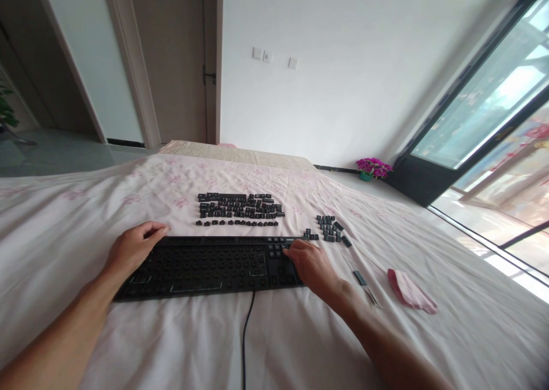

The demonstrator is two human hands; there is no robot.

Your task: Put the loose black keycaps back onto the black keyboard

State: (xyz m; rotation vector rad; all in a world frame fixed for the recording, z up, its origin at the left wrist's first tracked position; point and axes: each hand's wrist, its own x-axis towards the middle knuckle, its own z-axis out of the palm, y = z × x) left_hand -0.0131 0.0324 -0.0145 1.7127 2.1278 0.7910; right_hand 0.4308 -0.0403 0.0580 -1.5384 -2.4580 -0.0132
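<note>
A black keyboard [201, 267] lies on the bedsheet, most of its key positions bare of caps. A small group of caps [277, 247] sits in place near its right end. My left hand [132, 247] is closed at the far left corner of the keyboard, fingers together against its edge. Over the right end, my right hand [315, 264] has curled fingers, with one fingertip touching the keys beside that small group; its other fingertips are partly hidden. Loose black keycaps [240, 206] lie in rows beyond the keyboard, and a smaller batch of keycaps [330, 229] lies to the right.
A keycap puller [366, 289] with a dark handle and wire prongs lies right of my right hand. Farther right is a pink cloth [412, 291]. The keyboard's cable [244, 338] runs toward me across the wrinkled sheet [189, 344]. Potted purple flowers [374, 168] stand beyond the bed.
</note>
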